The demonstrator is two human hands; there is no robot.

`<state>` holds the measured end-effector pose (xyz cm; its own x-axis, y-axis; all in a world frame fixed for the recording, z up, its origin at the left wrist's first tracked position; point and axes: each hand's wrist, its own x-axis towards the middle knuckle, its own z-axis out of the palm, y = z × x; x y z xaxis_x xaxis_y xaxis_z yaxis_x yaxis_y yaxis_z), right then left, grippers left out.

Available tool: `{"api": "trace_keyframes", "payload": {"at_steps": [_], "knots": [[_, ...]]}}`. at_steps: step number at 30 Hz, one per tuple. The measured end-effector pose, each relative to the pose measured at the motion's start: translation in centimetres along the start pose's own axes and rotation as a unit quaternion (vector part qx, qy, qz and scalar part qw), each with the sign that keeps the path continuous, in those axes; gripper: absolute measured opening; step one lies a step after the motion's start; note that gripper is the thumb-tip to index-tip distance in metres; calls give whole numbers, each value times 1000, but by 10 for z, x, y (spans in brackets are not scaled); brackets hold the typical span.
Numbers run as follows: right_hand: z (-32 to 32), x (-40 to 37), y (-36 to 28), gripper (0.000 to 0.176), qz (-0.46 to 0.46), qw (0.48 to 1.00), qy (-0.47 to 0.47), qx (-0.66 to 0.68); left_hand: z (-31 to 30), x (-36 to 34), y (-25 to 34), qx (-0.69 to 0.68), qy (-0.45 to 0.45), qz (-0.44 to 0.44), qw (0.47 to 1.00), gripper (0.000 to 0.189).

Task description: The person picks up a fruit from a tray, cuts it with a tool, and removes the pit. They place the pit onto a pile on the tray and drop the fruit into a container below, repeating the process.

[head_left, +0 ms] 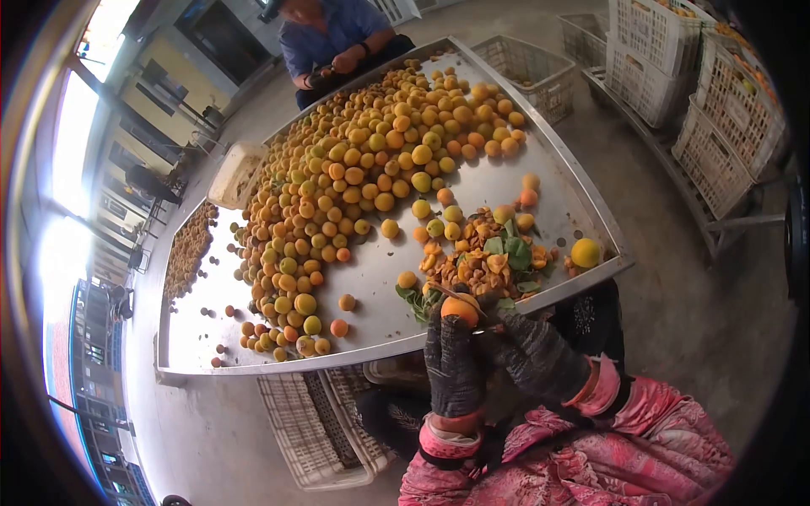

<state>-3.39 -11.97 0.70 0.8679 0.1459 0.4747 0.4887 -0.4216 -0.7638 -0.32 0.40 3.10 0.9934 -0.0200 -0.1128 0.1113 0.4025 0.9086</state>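
My left hand (453, 358), in a dark glove, is closed around an orange apricot (460, 311) at the near edge of the metal table (371, 341). My right hand (536, 354), also gloved, is beside it with its fingers bent in toward the fruit; whether it holds a tool is too unclear to tell. Just beyond my hands lies a pile of split apricot pieces (472, 257) with green leaves (516, 251). A large heap of whole apricots (337, 169) covers much of the table.
Across the table is a co-worker (329, 38) with hands together. A pale tub (238, 174) sits at the table's left edge. Crates (645, 59) stand on a cart at the right, another crate (527, 72) behind the table, and an empty-looking one (308, 430) below it.
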Motion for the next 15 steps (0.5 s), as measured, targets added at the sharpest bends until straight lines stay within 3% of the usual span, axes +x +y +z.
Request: {"api": "trace_keyframes", "payload": {"at_steps": [4,6,7,9,10,11,12,15], "knots": [[-27,10,5,36,79,985,-88,125,-7,3,34,28,-82,-77,993,32],[-41,14,0,38,-35,988,-153,-11,-19,8,46,71,-131,-69,986,32],[-39,15,-2,38,-37,987,-153,-8,-23,10,50,114,-183,-57,975,32],[-35,18,-5,37,87,974,-149,145,-18,9,46,146,-183,-42,971,34],[-28,15,-5,37,88,975,-147,144,-5,4,36,108,-104,-5,989,39],[-14,8,-3,36,57,993,-82,69,6,0,28,68,-23,32,997,44],[-3,3,-2,35,25,1000,-17,-6,11,-2,23,68,-24,31,997,44],[4,-3,-2,36,63,998,-9,6,15,-2,12,28,36,12,999,45]]}}
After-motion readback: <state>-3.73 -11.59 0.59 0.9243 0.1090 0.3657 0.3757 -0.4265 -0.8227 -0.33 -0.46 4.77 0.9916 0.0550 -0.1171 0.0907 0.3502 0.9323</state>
